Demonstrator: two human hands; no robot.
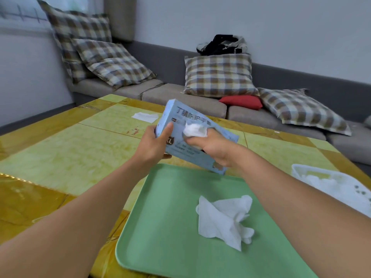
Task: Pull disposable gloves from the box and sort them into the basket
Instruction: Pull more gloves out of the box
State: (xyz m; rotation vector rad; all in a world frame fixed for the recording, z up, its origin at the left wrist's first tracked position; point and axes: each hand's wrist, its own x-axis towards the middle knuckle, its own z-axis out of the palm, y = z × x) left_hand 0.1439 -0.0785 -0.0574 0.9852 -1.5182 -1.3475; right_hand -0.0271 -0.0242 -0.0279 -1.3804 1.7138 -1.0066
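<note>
One glove [194, 129] is pinched by the right hand [210, 146] at the one box [192, 135] gripped by the left hand [153, 146]; one more glove [224, 219] lies on the tray [166, 227].

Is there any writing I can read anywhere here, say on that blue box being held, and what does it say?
"XL": on the front of the blue glove box, in a dark badge partly hidden by the left hand.
Large characters along the top of the box: blurred, not readable.
Small lines of print under the badge and a small label near the top: too small and blurred to read.
Red marks on the table: not legible as words.
</note>
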